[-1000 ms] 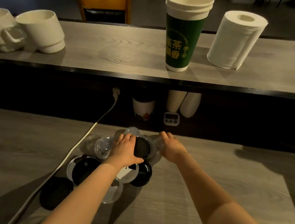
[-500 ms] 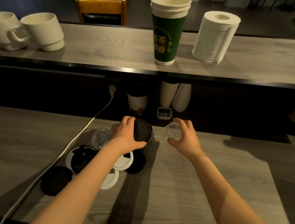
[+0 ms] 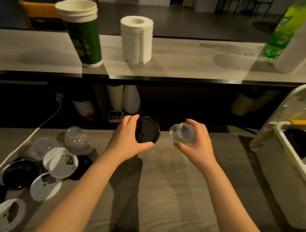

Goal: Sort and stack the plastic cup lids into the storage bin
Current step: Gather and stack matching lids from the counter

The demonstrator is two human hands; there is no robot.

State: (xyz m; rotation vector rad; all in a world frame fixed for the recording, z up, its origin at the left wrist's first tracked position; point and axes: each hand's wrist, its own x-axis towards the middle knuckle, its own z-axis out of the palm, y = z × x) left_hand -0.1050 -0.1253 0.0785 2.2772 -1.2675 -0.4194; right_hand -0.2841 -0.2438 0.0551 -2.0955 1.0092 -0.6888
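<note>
the left hand (image 3: 126,140) grips a black lid (image 3: 147,132); the right hand (image 3: 196,141) beside it holds a clear lid (image 3: 182,133). the storage bin (image 3: 283,176) sits right of the right hand.

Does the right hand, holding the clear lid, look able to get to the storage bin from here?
Probably yes. The right hand grips the clear lid above the table, and the open storage bin stands to its right with nothing between them.
</note>
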